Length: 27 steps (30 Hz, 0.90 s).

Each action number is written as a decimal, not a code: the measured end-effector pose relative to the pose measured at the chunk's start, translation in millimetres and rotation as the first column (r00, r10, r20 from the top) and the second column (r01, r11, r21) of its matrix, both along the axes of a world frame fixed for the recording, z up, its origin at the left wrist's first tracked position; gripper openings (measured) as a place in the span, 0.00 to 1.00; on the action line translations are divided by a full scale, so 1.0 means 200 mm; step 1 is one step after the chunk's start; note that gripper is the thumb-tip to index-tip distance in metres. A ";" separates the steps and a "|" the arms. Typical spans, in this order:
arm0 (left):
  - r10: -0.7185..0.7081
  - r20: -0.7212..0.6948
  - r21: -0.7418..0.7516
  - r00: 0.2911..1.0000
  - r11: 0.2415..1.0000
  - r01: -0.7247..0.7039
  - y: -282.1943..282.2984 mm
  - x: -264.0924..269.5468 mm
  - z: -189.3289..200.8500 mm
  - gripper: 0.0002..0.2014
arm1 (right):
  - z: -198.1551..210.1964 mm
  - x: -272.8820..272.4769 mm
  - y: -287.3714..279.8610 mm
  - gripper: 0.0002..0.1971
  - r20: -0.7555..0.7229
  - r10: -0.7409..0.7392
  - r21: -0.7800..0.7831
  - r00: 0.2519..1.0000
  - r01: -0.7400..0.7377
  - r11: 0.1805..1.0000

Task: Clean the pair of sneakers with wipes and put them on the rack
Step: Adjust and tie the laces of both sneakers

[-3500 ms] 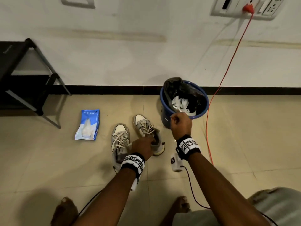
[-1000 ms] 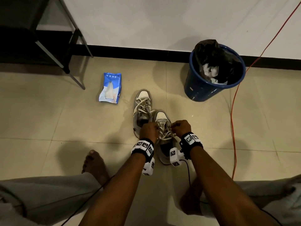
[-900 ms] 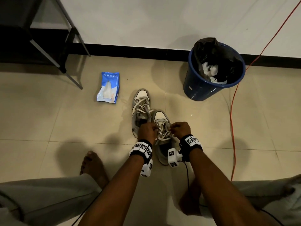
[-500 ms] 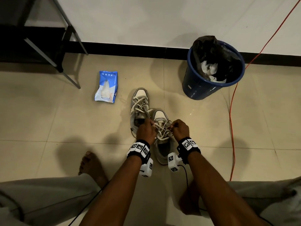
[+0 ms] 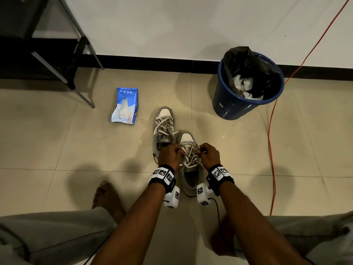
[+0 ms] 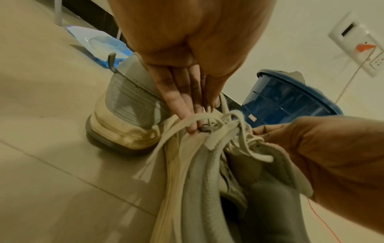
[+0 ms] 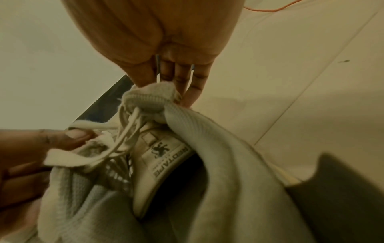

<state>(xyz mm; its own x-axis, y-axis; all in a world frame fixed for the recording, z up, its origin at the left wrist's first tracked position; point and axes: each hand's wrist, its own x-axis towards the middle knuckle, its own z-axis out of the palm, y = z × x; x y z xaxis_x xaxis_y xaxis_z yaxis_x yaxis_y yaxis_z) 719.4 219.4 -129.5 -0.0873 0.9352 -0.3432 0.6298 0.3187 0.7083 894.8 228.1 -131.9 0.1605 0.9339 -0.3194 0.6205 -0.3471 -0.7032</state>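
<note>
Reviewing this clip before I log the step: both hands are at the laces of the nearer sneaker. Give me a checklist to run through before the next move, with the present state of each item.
1. Left hand pinches the laces: ok.
2. Right hand grips the nearer sneaker at its lacing: ok; lace or upper, cannot tell.
3. Laces tied: cannot tell.
4. Other sneaker ready beside it on the floor: ok, laces loose.
5. Wipes pack at hand, left of the sneakers: ok.
6. Bin holds crumpled white wipes: ok.
7. Sneakers on the rack: not ok, both on the floor.
</note>
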 end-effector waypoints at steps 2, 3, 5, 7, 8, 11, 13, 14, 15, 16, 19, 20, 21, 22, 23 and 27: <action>0.077 0.103 -0.037 0.992 0.997 -0.073 0.01 -0.02 -0.11 0.11 | 0.00 0.00 -0.01 0.04 -0.011 -0.038 -0.012 0.999 0.038 0.999; 0.089 0.138 -0.022 0.986 0.996 -0.087 0.01 -0.03 -0.19 0.11 | -0.01 0.00 -0.01 0.04 -0.017 -0.072 -0.025 0.997 0.072 0.997; 0.109 0.199 -0.012 0.974 0.994 -0.109 0.00 -0.03 -0.23 0.08 | -0.01 -0.01 -0.02 0.04 -0.031 -0.144 -0.055 0.989 0.142 0.988; 0.190 0.222 -0.064 0.956 0.982 -0.180 -0.02 -0.01 -0.05 0.09 | -0.01 0.00 -0.04 0.04 0.014 -0.190 -0.075 0.982 0.190 0.979; 0.217 0.193 -0.067 0.957 0.976 -0.208 -0.03 -0.01 -0.01 0.10 | 0.00 0.01 -0.05 0.04 0.052 -0.213 -0.081 0.976 0.217 0.973; 0.176 0.108 -0.028 0.978 0.984 -0.174 -0.09 -0.01 0.03 0.10 | 0.02 0.06 -0.08 0.06 -0.011 -0.186 -0.122 0.982 0.184 0.975; 0.032 0.094 0.028 0.995 0.999 -0.034 -0.12 0.00 0.04 0.04 | 0.03 0.07 -0.09 0.10 -0.106 -0.079 -0.152 0.991 0.063 0.986; -0.026 0.083 0.064 0.996 0.998 0.020 -0.13 0.00 0.04 0.06 | 0.02 0.09 -0.10 0.11 -0.135 -0.037 -0.146 0.990 0.017 0.989; -0.078 0.067 0.099 0.995 0.993 0.071 -0.13 0.01 0.05 0.09 | 0.02 0.09 -0.10 0.11 -0.155 -0.003 -0.139 0.988 -0.019 0.990; -0.118 0.043 0.124 0.992 0.986 0.112 -0.13 0.01 0.06 0.10 | 0.02 0.10 -0.11 0.12 -0.169 0.024 -0.131 0.985 -0.047 0.990; -0.213 -0.015 0.167 0.977 0.963 0.212 -0.12 0.00 0.06 0.11 | 0.03 0.11 -0.11 0.13 -0.171 0.051 -0.120 0.984 -0.073 0.990; -0.241 -0.041 0.174 0.970 0.954 0.245 -0.12 0.00 0.05 0.12 | 0.03 0.11 -0.12 0.12 -0.163 0.052 -0.111 0.985 -0.071 0.991; -0.267 -0.064 0.186 0.962 0.943 0.274 -0.12 -0.01 0.04 0.12 | 0.05 0.11 -0.12 0.10 -0.152 0.049 -0.108 0.987 -0.066 0.992; -0.282 -0.082 0.188 0.956 0.937 0.293 -0.12 -0.01 0.04 0.12 | 0.06 0.10 -0.12 0.08 -0.146 0.045 -0.102 0.988 -0.061 0.993; -0.294 -0.102 0.193 0.950 0.931 0.309 -0.11 -0.01 0.03 0.12 | 0.06 0.09 -0.13 0.06 -0.140 0.034 -0.098 0.990 -0.048 0.994; -0.344 -0.167 0.211 0.924 0.903 0.375 -0.08 -0.01 0.03 0.10 | 0.03 0.07 -0.14 0.10 -0.132 -0.015 -0.068 0.991 0.006 0.998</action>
<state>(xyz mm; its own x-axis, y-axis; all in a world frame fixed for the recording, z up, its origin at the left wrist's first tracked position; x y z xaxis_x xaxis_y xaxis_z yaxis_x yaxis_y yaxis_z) 717.5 204.2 -123.0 0.2428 0.9628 -0.1184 0.7569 -0.1117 0.6440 909.4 200.7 -125.2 0.1224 0.9081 -0.4003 0.5197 -0.4023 -0.7537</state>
